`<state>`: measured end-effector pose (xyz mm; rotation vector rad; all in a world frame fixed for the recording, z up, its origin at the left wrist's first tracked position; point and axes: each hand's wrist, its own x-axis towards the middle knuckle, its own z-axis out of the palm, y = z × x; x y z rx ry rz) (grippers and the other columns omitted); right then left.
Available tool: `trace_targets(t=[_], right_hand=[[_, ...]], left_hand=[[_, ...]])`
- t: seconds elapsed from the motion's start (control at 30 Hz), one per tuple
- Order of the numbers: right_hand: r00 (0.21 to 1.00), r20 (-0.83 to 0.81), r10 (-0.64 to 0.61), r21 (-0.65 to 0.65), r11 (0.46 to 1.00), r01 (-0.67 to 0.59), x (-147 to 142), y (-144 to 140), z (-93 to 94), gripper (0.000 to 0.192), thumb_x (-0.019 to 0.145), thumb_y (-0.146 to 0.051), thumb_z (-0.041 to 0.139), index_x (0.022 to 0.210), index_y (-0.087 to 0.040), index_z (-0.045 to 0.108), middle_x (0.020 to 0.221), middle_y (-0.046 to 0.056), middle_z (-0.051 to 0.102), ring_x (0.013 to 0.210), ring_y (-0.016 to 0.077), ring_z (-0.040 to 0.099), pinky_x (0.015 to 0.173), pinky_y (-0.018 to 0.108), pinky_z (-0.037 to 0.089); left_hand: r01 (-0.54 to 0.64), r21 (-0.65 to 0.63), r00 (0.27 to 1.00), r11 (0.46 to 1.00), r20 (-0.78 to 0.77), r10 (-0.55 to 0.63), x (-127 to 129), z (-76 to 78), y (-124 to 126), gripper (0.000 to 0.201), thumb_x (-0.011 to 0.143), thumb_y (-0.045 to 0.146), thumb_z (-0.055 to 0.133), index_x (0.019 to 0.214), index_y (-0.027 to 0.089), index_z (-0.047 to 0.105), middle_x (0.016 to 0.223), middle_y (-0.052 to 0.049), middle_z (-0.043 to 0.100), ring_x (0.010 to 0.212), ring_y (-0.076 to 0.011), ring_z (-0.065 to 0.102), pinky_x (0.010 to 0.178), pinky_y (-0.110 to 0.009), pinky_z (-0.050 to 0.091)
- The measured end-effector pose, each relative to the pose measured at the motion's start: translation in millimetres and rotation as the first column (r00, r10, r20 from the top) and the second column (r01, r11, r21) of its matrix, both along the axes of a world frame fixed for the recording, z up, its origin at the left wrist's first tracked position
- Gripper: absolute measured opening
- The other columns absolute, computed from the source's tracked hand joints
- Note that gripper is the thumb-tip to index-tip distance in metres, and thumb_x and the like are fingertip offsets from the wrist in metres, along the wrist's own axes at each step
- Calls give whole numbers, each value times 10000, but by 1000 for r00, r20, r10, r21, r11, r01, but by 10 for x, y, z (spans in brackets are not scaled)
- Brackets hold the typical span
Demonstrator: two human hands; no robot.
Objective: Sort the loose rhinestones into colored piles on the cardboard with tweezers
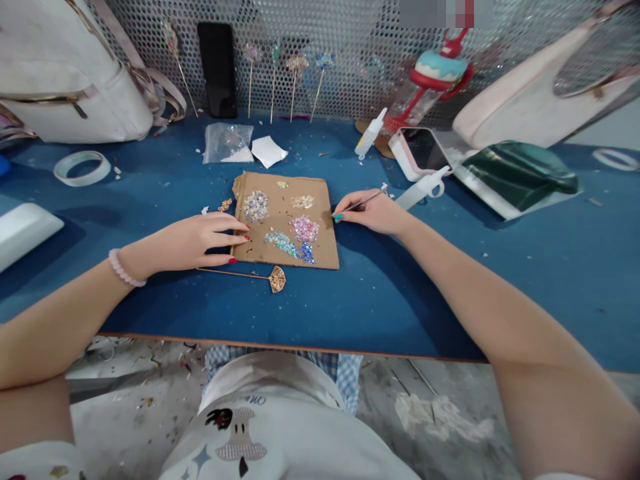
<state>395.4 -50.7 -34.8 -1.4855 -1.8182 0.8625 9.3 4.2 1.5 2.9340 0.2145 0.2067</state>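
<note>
My left hand (193, 243) lies with fingers spread over the left edge of a piece of cardboard (325, 250). In my right hand (377, 210), at the board's right edge, is a slim metal tool that looks like tweezers (361, 202), its tip pointing down and left. Small heaps of sequin-like bits sit on the cardboard: silver (257, 206), pale gold (303, 202), pink (305, 229), turquoise (281, 243) and blue (307, 253). Just in front of the board is a gold hairpin (277, 279) with a fan-shaped head. Part of its stem is near my left hand.
Behind the board lie a clear plastic bag (229, 142) and white paper (269, 152). Glue bottles (371, 135), a pink-edged phone (423, 152) and a dark green packet (520, 175) are right. Decorated sticks (251, 80) and a black phone (217, 70) lean on the mesh; tape (83, 169) lies left.
</note>
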Motion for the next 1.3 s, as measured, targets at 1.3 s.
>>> trace_targets(t=[1.3], right_hand=[[999,-41,8,0,1000,-8,14,2,26,398,663,-599,744,781,-220,718,816,56,733,785,221,673,801,417,543]], left_hand=[[9,26,1000,1000,-6,-9,-5,-16,5,324,985,320,532,1270,204,634,1394,-124,570,1304,-252,515,1143,-450,410]])
